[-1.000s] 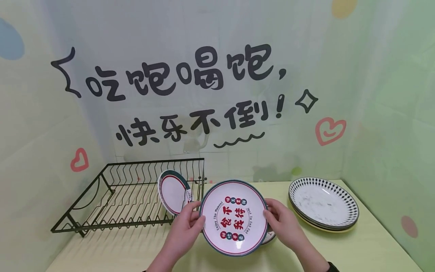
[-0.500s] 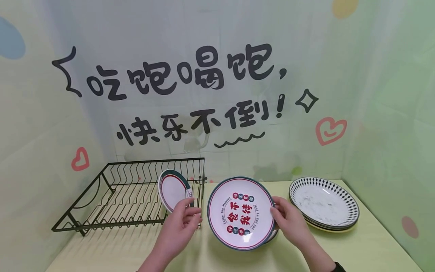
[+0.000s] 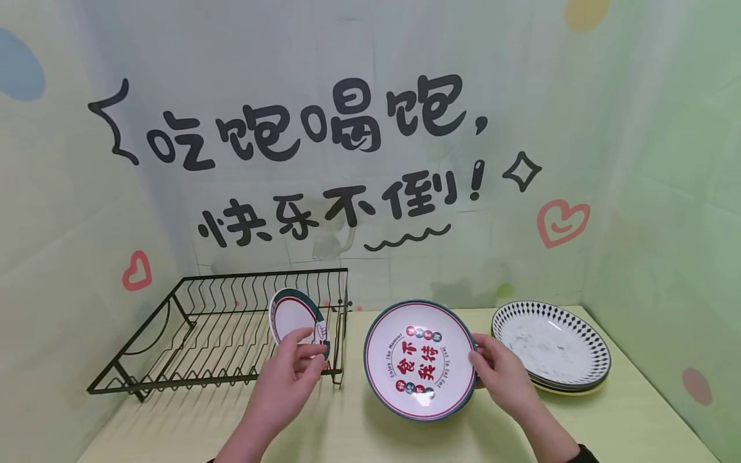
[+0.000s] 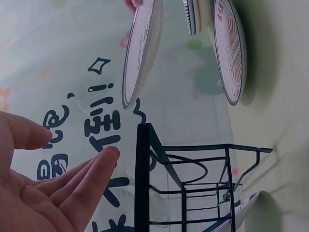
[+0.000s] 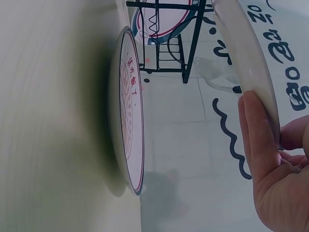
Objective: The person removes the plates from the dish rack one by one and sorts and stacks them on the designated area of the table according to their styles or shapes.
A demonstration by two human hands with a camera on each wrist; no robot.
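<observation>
A round white plate with a dark green rim, a red line and red lettering is held tilted up in mid-air. My right hand pinches its right edge, thumb on the face and fingers behind. The right wrist view shows the pale underside along those fingers. Below it, another round plate with a printed centre lies on the table, hidden from the head view. My left hand is apart from the held plate, fingers loosely bent and holding nothing. It overlaps a green-rimmed plate standing in the black wire dish rack.
At the right of the table sits a stack of plates, its top one white with a black diamond border and a yellow one at the bottom. Behind and beside stands a printed curtain with large dark lettering.
My left hand has let go of the plate and moved left toward the rack. My right hand has carried the plate slightly right and a little upward, keeping its pinch on the edge.
</observation>
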